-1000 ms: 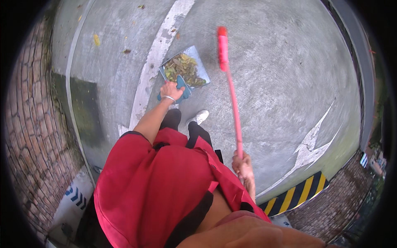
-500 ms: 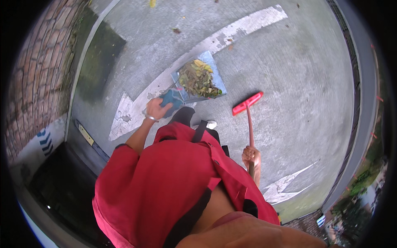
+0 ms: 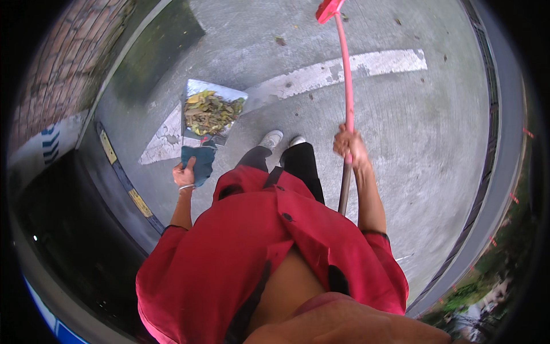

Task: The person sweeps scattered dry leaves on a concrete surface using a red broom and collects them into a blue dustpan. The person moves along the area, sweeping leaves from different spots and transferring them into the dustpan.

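Two hands, both loaded. L hand (image 3: 184,174) pinches a teal cloth (image 3: 197,163), thumb on top, right at the near end of the metal dustpan (image 3: 196,86); R hand (image 3: 350,144) is wrapped round the broom (image 3: 347,69), approx. where the pink part of the pole gives way to brown. Pan sits fwd & left of the person's feet, over the end of the white painted strip (image 3: 395,60), w/ a heap of leaves (image 3: 212,114) in it. Can't tell from above if the pan is off the ground, or if the fingers have its handle thru the cloth.

Main risk, I'd say: spillage. Heap is loose, mostly dry-looking, nothing over it; a tilt toward the far lip, a gust or a jerk of the L wrist could shed some onto the concrete (image 3: 309,120). If it's only cloth in the grip, pan could also twist or slip.

Broom's a lesser worry: its red head (image 3: 329,10) is far out from the R hand, partly cut off by the top edge, so a careless swing left might clip the pan. Shoes (image 3: 271,139) are near the pan too, so a short step could knock it.
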`<action>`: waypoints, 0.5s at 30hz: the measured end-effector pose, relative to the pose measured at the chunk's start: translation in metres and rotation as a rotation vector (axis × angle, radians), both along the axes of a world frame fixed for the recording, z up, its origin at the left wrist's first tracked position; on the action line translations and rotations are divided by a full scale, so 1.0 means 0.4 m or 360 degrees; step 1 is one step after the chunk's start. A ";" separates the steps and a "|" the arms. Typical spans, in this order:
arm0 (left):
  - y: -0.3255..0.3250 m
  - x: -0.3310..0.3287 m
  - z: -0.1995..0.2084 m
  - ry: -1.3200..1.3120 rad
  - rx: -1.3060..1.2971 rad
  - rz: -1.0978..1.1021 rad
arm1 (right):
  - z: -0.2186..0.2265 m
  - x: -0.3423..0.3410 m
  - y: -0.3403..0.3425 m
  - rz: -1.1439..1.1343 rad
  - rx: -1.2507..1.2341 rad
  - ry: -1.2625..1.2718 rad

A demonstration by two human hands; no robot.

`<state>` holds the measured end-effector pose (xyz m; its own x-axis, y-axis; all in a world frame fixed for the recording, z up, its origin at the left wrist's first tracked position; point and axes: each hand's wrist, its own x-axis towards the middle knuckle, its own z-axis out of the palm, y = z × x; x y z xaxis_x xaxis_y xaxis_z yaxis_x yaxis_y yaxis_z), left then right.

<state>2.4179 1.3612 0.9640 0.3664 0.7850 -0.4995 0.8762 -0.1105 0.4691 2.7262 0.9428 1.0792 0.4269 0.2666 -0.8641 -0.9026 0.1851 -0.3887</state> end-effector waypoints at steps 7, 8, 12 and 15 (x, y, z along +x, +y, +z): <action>0.054 -0.087 0.036 -0.0037 0.0178 0.0976 | 0.059 -0.052 0.001 0.0498 0.0100 0.0595; 0.043 -0.081 0.044 -0.0088 0.0258 0.1188 | 0.020 -0.045 0.001 0.0577 0.0193 0.0592; -0.012 -0.034 0.114 -0.0034 0.0307 0.1731 | -0.209 -0.008 0.057 0.1009 0.0224 0.0845; -0.059 -0.015 0.172 0.0155 0.0429 0.1934 | -0.281 0.031 0.068 0.1475 0.0087 0.0771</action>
<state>2.4118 1.3378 1.0330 -0.6969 0.6705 -0.2545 0.5080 0.7119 0.4848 2.7386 0.9700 0.9670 -0.3534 0.3564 -0.8649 -0.7570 -0.6522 0.0405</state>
